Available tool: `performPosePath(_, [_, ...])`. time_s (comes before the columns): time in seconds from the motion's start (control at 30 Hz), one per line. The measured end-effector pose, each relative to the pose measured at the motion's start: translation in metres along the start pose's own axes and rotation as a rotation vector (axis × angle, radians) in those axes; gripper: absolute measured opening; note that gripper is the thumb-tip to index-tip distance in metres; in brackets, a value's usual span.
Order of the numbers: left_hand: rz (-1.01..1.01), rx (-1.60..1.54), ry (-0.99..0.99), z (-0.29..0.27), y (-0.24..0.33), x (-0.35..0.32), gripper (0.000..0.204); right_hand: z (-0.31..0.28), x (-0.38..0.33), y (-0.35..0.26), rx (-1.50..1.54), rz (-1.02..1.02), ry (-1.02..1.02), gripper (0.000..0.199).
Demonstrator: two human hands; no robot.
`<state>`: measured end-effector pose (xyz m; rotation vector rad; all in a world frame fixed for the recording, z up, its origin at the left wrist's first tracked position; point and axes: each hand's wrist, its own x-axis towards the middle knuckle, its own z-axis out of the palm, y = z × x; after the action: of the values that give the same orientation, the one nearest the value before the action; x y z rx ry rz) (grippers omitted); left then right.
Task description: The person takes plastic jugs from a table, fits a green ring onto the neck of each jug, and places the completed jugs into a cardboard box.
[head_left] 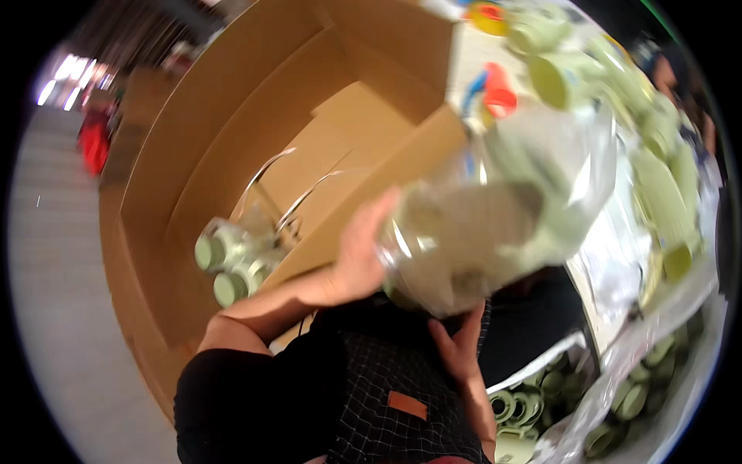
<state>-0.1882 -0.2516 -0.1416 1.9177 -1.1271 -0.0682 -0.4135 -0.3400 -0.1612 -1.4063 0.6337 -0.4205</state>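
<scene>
In front of my body I hold a clear plastic bag (464,240) with pale green pieces inside, smeared by motion. My left hand (362,251) is closed on the bag's left end. Under its lower edge, my right hand (461,344) supports it with the thumb showing and the other fingers mostly behind the bag. Beside my left arm stands a large open cardboard box (255,116). In its near corner lie plastic-wrapped containers with round green ends (229,288), close to my left forearm.
The work table (607,309) on the right carries many pale green plastic parts (661,185). A red and blue tape dispenser (498,97) and a roll of yellow tape (488,17) lie at the far side. Plastic-lined bins at lower right hold more green parts (518,406).
</scene>
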Motion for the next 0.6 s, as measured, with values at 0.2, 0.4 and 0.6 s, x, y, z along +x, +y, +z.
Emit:
performPosePath(0.2, [0.181,1.034,-0.055,-0.223,-0.086,0.023,0.064,0.036,0.039,-0.017,-0.124,-0.124,-0.376,0.051])
performPosePath(0.4, [-0.234,1.516,-0.914,-0.306,-0.270,-0.077,0.045,0.022,0.008,0.009,-0.111,0.104,-0.092,0.031])
performPosePath(0.6, [-0.567,1.356,-1.006,-0.315,-0.373,-0.127,0.040,-0.001,-0.024,0.025,0.067,0.207,0.170,0.019])
